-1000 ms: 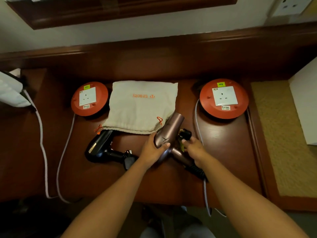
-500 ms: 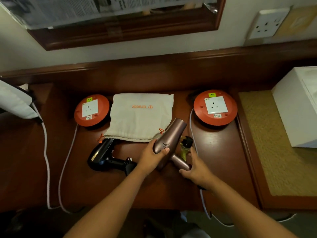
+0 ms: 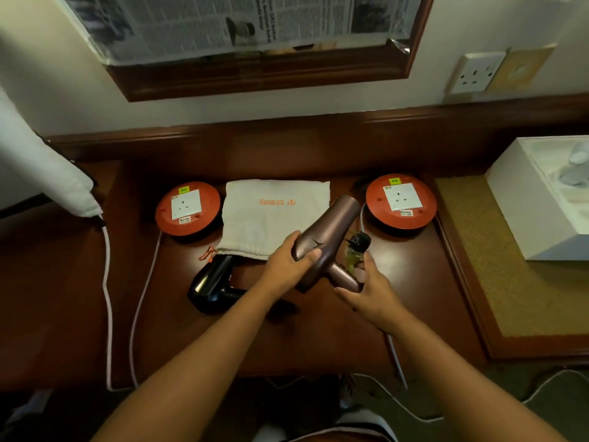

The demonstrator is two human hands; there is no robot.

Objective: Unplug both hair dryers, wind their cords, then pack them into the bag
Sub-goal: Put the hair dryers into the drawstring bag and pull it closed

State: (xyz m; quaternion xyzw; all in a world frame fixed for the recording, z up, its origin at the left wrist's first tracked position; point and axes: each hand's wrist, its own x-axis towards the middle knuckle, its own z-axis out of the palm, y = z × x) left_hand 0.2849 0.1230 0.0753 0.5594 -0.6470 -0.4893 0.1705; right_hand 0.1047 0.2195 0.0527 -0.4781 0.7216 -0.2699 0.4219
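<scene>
My left hand (image 3: 285,266) grips the barrel of the bronze hair dryer (image 3: 330,232), which is lifted above the desk with its nozzle toward the far right. My right hand (image 3: 366,290) holds the dryer's handle, and its black plug (image 3: 359,242) sticks up beside my fingers. The black hair dryer (image 3: 212,283) lies on the desk to the left, partly under my left forearm. A cream drawstring bag (image 3: 271,215) lies flat behind both, its mouth facing me.
Two orange cable reels with sockets stand on the dark wooden desk (image 3: 318,339), the left reel (image 3: 188,208) and the right reel (image 3: 401,200); both sockets hold no plug. White cords trail off the front edge. A white box (image 3: 538,199) sits at the right.
Both hands have raised the bronze dryer a little off the desk and toward the bag. The camera has tilted up, showing more wall.
</scene>
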